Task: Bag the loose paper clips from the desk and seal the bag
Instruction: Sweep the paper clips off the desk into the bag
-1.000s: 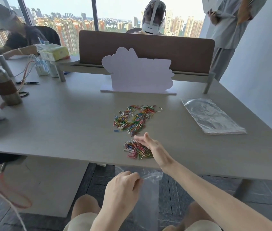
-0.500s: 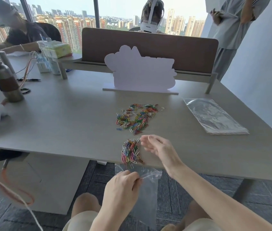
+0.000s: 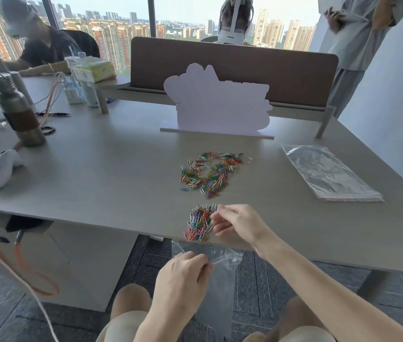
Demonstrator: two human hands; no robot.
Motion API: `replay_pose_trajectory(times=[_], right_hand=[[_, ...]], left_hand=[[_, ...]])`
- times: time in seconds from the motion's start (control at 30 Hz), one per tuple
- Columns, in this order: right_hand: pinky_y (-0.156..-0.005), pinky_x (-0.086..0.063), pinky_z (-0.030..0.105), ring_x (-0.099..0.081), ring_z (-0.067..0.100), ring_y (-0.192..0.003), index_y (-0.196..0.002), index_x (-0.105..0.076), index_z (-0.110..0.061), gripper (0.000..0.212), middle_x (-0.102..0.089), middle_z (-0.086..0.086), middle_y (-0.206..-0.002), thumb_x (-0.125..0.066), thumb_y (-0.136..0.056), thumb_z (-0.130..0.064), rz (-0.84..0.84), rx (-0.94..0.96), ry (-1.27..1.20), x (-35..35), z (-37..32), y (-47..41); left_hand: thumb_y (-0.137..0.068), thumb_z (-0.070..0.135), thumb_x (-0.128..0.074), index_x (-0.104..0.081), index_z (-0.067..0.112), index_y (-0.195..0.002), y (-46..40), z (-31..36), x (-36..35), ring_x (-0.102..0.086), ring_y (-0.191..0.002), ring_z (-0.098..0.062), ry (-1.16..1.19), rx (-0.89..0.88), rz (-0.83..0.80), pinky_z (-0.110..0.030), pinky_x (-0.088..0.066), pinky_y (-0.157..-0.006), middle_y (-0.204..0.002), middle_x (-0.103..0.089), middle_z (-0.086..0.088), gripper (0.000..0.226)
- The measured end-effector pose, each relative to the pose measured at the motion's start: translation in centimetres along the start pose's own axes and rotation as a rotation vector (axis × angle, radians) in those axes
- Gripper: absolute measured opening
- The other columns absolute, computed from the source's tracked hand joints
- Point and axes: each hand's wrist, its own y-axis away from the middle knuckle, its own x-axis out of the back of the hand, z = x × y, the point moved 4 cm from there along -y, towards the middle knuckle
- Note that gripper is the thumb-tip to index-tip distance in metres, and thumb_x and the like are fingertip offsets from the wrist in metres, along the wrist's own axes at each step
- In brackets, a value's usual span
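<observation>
A large scatter of coloured paper clips [image 3: 209, 172] lies on the grey desk [image 3: 101, 174]. A smaller heap of clips [image 3: 199, 224] sits right at the desk's front edge. My right hand [image 3: 238, 224] rests on the desk just right of this heap, fingers curled and touching its right side. Below the edge, my left hand [image 3: 183, 275] pinches the rim of a clear plastic bag [image 3: 217, 285], which hangs open-mouthed under the heap.
A stack of clear bags [image 3: 328, 174] lies at the right of the desk. A white cut-out board [image 3: 220, 104] stands behind the clips. A metal bottle [image 3: 20, 114], cables and a white device [image 3: 3, 169] are at the left. People sit and stand beyond the divider.
My right hand has dragged the small heap of clips toward the front edge, stretching it into a strip that reaches the edge above the bag. The left hand keeps its hold.
</observation>
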Motion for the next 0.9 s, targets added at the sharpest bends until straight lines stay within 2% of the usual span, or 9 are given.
replay_pose_trajectory(times=[0.1,0.2,0.33,0.5,0.6,0.67,0.73,0.8,0.9], right_hand=[[-0.091,-0.058,0.039,-0.069,0.023,-0.099,-0.110,-0.073,-0.009,0.032,-0.074,0.005,-0.106,-0.047,-0.103,-0.025,0.142,0.083,0.259,1.7,-0.6,-2.6],[-0.102,-0.050,0.040,-0.062,0.018,-0.115,-0.129,-0.065,-0.015,0.034,-0.068,0.000,-0.125,-0.045,-0.103,-0.023,0.066,0.082,0.417,1.3,-1.0,-4.3],[-0.084,-0.051,0.019,-0.064,0.012,-0.103,-0.121,-0.071,-0.017,0.031,-0.071,0.000,-0.120,-0.047,-0.102,-0.015,-0.073,0.077,0.342,0.0,-0.6,-4.0],[-0.081,-0.055,0.022,-0.066,0.010,-0.081,-0.112,-0.074,-0.015,0.028,-0.071,0.005,-0.098,-0.048,-0.102,-0.014,-0.196,0.025,0.165,-1.3,0.7,-1.7],[-0.091,-0.057,0.029,-0.066,0.010,-0.084,-0.112,-0.074,-0.011,0.027,-0.071,0.005,-0.097,-0.049,-0.102,-0.013,-0.277,0.007,0.084,-2.2,1.1,-0.7],[-0.092,-0.057,0.029,-0.068,0.011,-0.087,-0.109,-0.074,-0.008,0.026,-0.074,0.008,-0.098,-0.050,-0.101,-0.010,-0.320,0.028,0.094,-2.3,0.9,-0.2],[-0.088,-0.058,0.033,-0.068,0.016,-0.086,-0.104,-0.075,-0.004,0.024,-0.076,0.010,-0.098,-0.051,-0.100,-0.008,-0.298,0.052,0.078,-2.0,0.3,-0.4],[-0.086,-0.059,0.035,-0.069,0.019,-0.089,-0.104,-0.075,-0.006,0.024,-0.076,0.007,-0.100,-0.052,-0.100,-0.007,-0.180,0.113,0.127,-1.3,-0.3,-1.5],[-0.104,-0.049,0.032,-0.063,0.014,-0.116,-0.123,-0.069,-0.015,0.031,-0.069,-0.001,-0.124,-0.050,-0.099,-0.009,-0.085,0.199,0.307,-1.2,-1.1,-3.5]], left_hand=[[-0.081,0.037,-0.059,-0.057,0.023,-0.066,0.1,-0.3,0.0,-0.053,-0.054,-0.014,-0.017,0.005,-0.005,-0.028,-0.044,-0.043,-0.059,-0.053,0.008,0.021],[-0.081,0.039,-0.058,-0.054,0.022,-0.065,0.1,-0.4,0.2,-0.051,-0.054,-0.013,-0.034,-0.001,0.001,-0.027,-0.041,-0.042,-0.057,-0.050,0.008,0.023],[-0.083,0.044,-0.048,-0.055,0.023,-0.066,0.1,-0.8,0.3,-0.051,-0.055,-0.012,-0.031,0.010,0.007,-0.029,-0.043,-0.043,-0.058,-0.050,0.008,0.027],[-0.082,0.040,-0.056,-0.057,0.022,-0.067,0.1,-1.2,0.5,-0.054,-0.056,-0.015,-0.032,0.027,0.002,-0.029,-0.044,-0.044,-0.060,-0.053,0.008,0.023],[-0.080,0.037,-0.060,-0.057,0.022,-0.066,0.1,-1.2,0.9,-0.053,-0.052,-0.016,-0.030,0.024,0.018,-0.028,-0.043,-0.041,-0.058,-0.052,0.007,0.022],[-0.079,0.037,-0.062,-0.057,0.021,-0.065,0.1,-1.3,1.1,-0.053,-0.051,-0.017,-0.030,0.021,0.022,-0.028,-0.042,-0.040,-0.057,-0.051,0.007,0.021],[-0.078,0.037,-0.062,-0.057,0.022,-0.065,0.1,-1.4,1.1,-0.053,-0.052,-0.016,-0.041,0.025,0.018,-0.027,-0.042,-0.040,-0.057,-0.052,0.007,0.020],[-0.077,0.037,-0.063,-0.056,0.022,-0.065,0.1,-1.5,1.2,-0.053,-0.053,-0.015,-0.052,0.035,0.013,-0.025,-0.041,-0.040,-0.058,-0.052,0.008,0.020],[-0.077,0.037,-0.062,-0.056,0.022,-0.066,0.2,-1.7,1.2,-0.054,-0.055,-0.014,-0.051,0.036,0.004,-0.026,-0.042,-0.041,-0.058,-0.052,0.008,0.020]])
